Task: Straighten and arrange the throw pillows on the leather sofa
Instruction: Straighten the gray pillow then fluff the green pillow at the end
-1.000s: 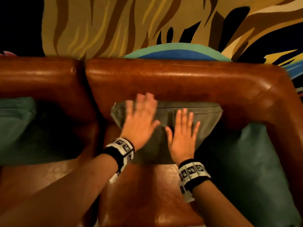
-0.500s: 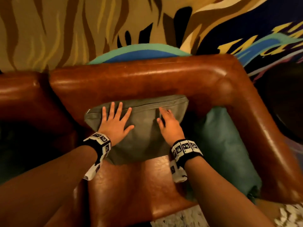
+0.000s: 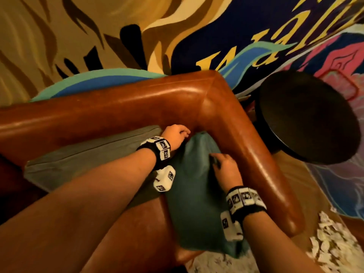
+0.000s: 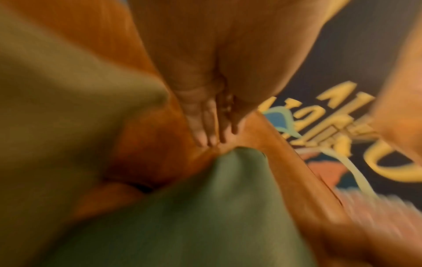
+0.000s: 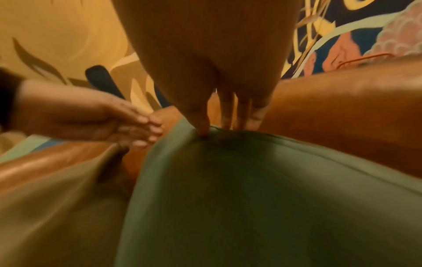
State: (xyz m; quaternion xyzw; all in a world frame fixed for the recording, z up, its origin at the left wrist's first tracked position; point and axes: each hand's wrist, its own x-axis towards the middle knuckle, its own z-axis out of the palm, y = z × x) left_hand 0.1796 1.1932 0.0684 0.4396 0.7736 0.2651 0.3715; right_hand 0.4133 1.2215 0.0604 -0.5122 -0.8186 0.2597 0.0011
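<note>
Head view: teal pillow (image 3: 194,196) leans on the sofa (image 3: 244,146) arm, corner seat. Right hand (image 3: 226,170) pinches its top edge (thumb in front, fingers behind, per right wrist view). Left hand (image 3: 175,137) hovers loose at its top corner, fingers straight, holding nothing. Grey pillow (image 3: 88,164) stands against the backrest, looks done. Teal one not yet straightened, likely the step in hand.

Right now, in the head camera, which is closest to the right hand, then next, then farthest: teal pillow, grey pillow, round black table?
1. teal pillow, under the right hand, against the sofa arm.
2. grey pillow, to its left, along the backrest.
3. round black table, beyond the arm, farthest.
</note>
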